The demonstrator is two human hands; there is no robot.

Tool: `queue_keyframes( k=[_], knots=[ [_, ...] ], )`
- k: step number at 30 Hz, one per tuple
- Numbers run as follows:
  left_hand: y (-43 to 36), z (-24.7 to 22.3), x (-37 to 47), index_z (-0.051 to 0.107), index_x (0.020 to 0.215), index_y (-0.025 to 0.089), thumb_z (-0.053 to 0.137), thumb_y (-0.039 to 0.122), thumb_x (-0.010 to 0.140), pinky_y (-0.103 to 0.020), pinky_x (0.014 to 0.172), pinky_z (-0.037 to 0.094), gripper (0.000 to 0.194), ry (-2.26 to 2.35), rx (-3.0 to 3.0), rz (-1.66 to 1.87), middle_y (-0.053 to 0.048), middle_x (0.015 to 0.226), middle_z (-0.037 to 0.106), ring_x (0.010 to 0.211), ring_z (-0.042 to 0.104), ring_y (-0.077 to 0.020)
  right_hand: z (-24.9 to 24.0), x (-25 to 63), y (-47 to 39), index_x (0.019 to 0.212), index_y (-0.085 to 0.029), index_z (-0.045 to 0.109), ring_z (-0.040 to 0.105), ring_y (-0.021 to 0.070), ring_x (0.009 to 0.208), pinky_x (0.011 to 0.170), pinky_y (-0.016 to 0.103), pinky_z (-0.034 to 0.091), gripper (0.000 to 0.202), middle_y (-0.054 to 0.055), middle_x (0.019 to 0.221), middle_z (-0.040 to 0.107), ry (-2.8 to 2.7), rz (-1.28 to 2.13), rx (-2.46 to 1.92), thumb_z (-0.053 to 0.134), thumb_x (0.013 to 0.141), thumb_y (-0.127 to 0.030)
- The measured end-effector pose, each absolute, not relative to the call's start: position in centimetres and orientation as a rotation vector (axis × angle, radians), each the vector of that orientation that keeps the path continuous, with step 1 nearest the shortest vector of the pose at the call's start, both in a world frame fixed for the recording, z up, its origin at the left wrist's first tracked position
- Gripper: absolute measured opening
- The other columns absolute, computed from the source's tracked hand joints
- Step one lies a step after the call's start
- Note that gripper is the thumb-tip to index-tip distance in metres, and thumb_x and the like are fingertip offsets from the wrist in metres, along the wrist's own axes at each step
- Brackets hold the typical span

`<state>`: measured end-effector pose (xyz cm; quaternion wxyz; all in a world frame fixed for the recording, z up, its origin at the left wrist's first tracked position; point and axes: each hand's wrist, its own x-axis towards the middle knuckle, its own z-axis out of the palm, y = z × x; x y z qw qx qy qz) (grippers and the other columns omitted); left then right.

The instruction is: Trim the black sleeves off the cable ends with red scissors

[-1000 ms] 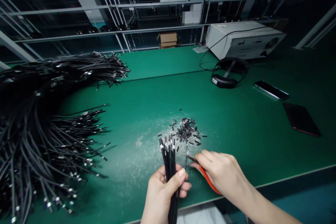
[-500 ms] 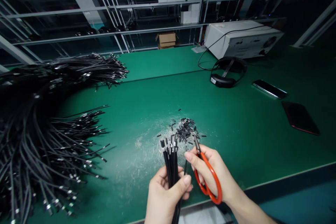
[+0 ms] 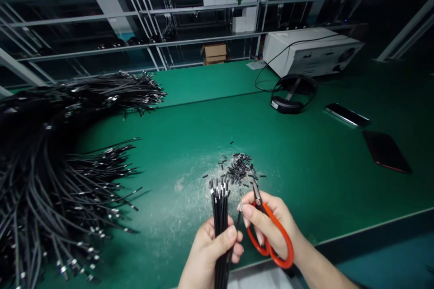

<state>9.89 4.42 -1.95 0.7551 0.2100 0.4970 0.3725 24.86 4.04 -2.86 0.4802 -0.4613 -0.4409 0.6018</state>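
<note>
A bundle of black cables (image 3: 221,221) stands upright in my left hand (image 3: 212,246), its ends with silvery bands pointing away from me. One cable is split off to the right of the bundle, and the thumb and forefinger of my right hand (image 3: 274,219) pinch at its tip. Orange-handled scissors (image 3: 280,235) rest in that same hand, blades pointing forward and looking closed. Just beyond both hands lies a small pile of short black cut pieces (image 3: 239,167), with pale fibres scattered around it on the green tabletop (image 3: 162,162).
Large heaps of black cables (image 3: 37,167) cover the left side. Toward the right are a black headset (image 3: 288,104), a phone (image 3: 347,115) and a dark flat device (image 3: 386,151). A white machine (image 3: 312,54) stands behind them. Beyond the table are metal shelves and a cardboard box (image 3: 214,53).
My right hand and the scissors have turned slightly, the handles swinging right and down. The fingers now pinch the single cable's tip. The bundle stands a little straighter in my left hand.
</note>
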Motion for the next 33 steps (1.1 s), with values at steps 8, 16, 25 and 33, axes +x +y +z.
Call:
queue_keyframes(
  k=[8,16,25,33],
  knots=[
    [3.7,-2.2,10.8,0.064,0.071,0.011,0.081,0.031,0.055,-0.015,0.038,0.044,0.031,0.994,0.497,0.685,-0.004,0.057,0.067,0.04,0.055,-0.0067,-1.7,27.9,5.4,0.08,-0.014,0.054,0.039,0.0018,0.036,0.033,0.012,0.03,0.028,-0.003,0.061,0.054,-1.299,1.808,-0.993,0.058,0.081,-0.042],
    [3.7,-3.0,11.4,0.062,0.069,0.013,0.084,0.027,0.048,-0.016,0.038,0.043,0.033,1.231,0.565,0.927,0.003,0.047,0.058,0.043,0.052,-0.0088,-0.9,28.7,4.0,0.084,-0.02,0.051,0.048,0.0099,0.057,0.053,0.021,0.039,0.024,-0.002,0.07,0.051,-1.703,1.017,-1.558,0.04,0.091,-0.04],
    [3.4,-3.4,12.4,0.064,0.074,0.014,0.078,0.03,0.058,-0.019,0.047,0.045,0.027,1.468,0.828,1.006,-0.001,0.065,0.065,0.053,0.054,-0.0115,-2.3,28.4,1.8,0.092,-0.019,0.057,0.052,0.0158,0.065,0.06,0.028,0.033,0.019,0.002,0.074,0.055,-2.312,-0.014,-1.697,0.049,0.088,-0.035],
    [3.0,-3.6,13.9,0.062,0.072,0.016,0.072,0.028,0.065,-0.022,0.061,0.046,0.017,1.518,0.965,1.099,-0.001,0.066,0.066,0.064,0.058,-0.0153,-1.1,28.6,3.0,0.097,-0.017,0.058,0.055,0.016,0.061,0.052,0.029,0.033,0.017,0.003,0.075,0.058,-2.579,-0.226,-1.787,0.058,0.08,-0.018]
  ],
)
